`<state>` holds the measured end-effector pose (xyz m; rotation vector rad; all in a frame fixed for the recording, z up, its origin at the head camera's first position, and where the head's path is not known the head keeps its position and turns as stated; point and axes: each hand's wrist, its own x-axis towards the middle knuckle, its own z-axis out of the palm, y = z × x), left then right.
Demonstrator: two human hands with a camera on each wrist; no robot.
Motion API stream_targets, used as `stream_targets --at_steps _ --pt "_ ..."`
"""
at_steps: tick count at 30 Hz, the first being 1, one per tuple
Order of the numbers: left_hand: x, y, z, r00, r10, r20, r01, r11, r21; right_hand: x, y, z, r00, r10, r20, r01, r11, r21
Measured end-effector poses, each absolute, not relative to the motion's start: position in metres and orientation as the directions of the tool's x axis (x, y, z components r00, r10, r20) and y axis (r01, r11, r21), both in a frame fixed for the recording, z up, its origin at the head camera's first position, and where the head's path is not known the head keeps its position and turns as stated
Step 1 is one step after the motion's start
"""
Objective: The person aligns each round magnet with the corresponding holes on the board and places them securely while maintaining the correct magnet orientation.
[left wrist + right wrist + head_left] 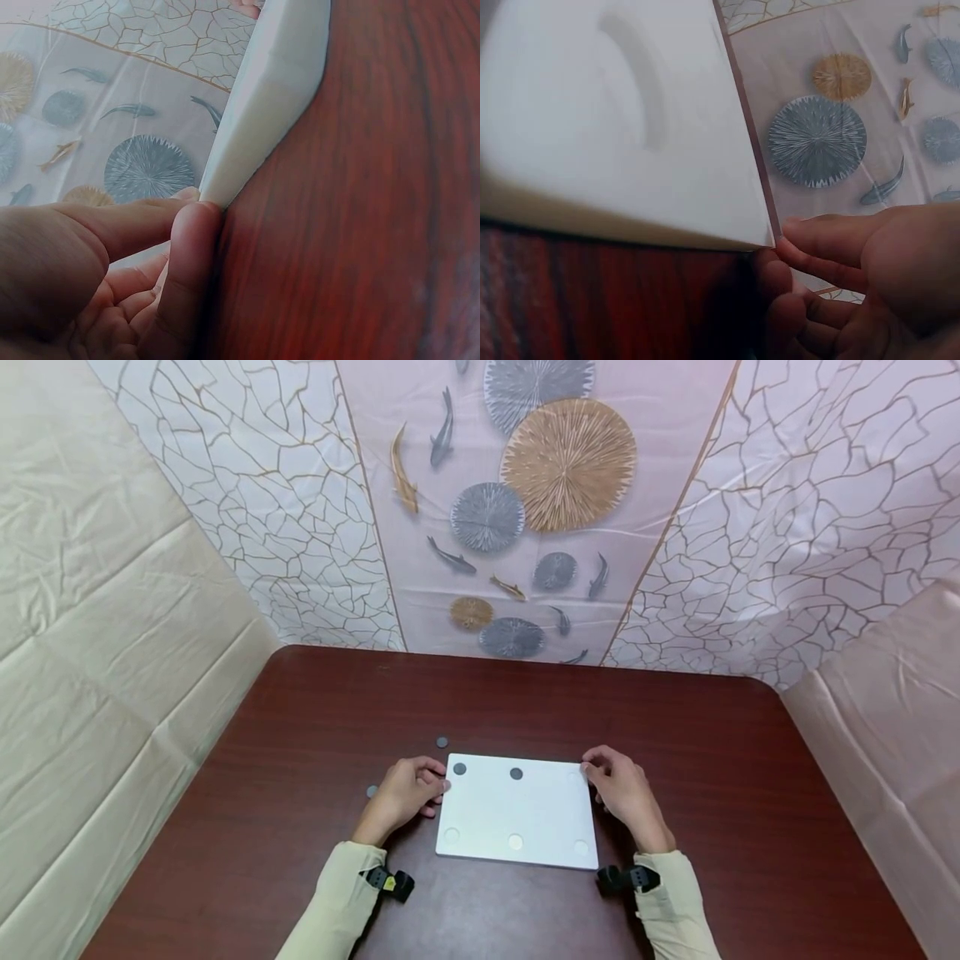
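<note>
A white rectangular board (517,810) lies in front of me on the brown table. My left hand (405,793) pinches its left edge between thumb and finger, seen close in the left wrist view. At the far right corner, my right hand (624,789) grips the board with its fingertips. Two dark grey round discs sit in the board's far row, one at the left (460,768) and one in the middle (516,773). Shallow round recesses show along the near row, such as the middle recess (515,842). Another faint recess is at the far right.
One loose grey disc (442,742) lies beyond the board's far left corner. A second disc (372,791) lies left of my left hand, partly hidden by it. The table (300,727) meets a patterned cloth (510,602) at the back and pale cloth at both sides.
</note>
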<state>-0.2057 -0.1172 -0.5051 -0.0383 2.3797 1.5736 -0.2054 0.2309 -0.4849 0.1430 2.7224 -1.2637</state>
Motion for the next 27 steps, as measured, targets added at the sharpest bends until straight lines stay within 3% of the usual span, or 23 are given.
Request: stream_targets --at_steps 27 --pt "-0.207 -0.118 -0.496 -0.959 0.157 -0.234 -0.142 0.449 0.882 -0.207 0.23 -0.495 -0.988 0.056 -0.145 0.143 0.691 -0.708"
